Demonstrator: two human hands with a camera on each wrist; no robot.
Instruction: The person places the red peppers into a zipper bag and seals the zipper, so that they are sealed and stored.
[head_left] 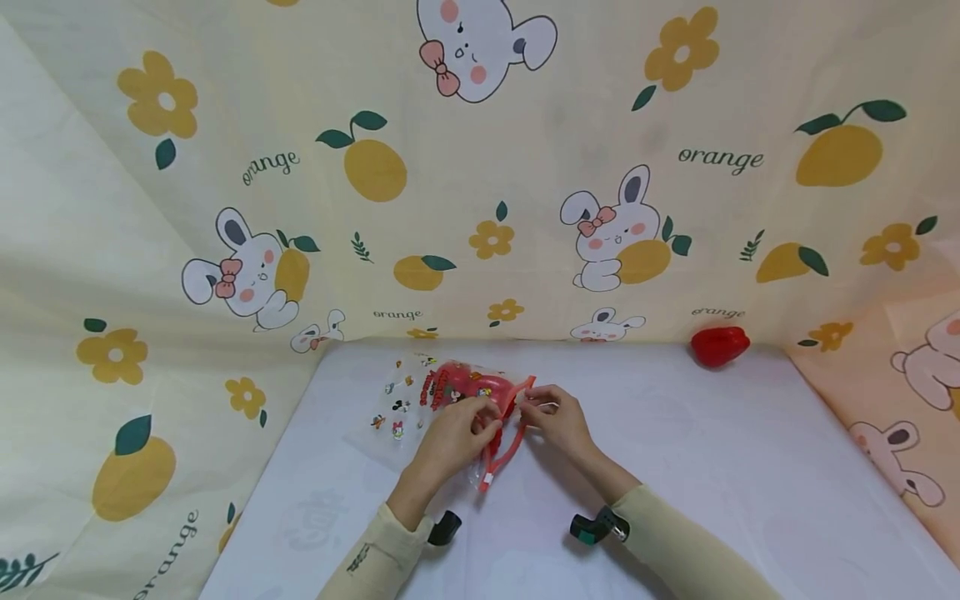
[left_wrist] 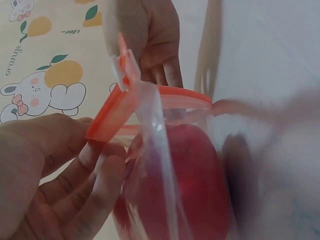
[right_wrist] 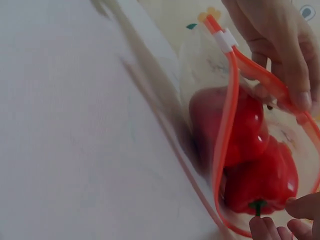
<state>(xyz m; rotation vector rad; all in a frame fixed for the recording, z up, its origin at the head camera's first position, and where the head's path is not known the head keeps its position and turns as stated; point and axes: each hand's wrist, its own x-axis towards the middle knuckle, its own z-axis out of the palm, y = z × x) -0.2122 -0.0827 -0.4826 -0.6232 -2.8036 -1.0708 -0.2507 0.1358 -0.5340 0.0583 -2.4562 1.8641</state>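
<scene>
A clear zip bag (head_left: 401, 408) with cartoon prints and a red-orange rim lies on the table, its mouth spread into a loop. Inside it are two red bell peppers (right_wrist: 240, 125), one showing its green stem in the right wrist view. My left hand (head_left: 456, 433) pinches the rim on the near left side, thumb against fingers. At the far right part of the mouth, my right hand (head_left: 558, 421) holds the rim between thumb and fingers, close to the stem. A white slider (right_wrist: 225, 41) sits at one end of the rim.
Another red bell pepper (head_left: 718, 346) lies at the back right of the white table (head_left: 712, 467), near the wall cloth (head_left: 525, 167) printed with rabbits and oranges. The cloth also rises along both sides. Each wrist wears a small dark camera (head_left: 445, 528).
</scene>
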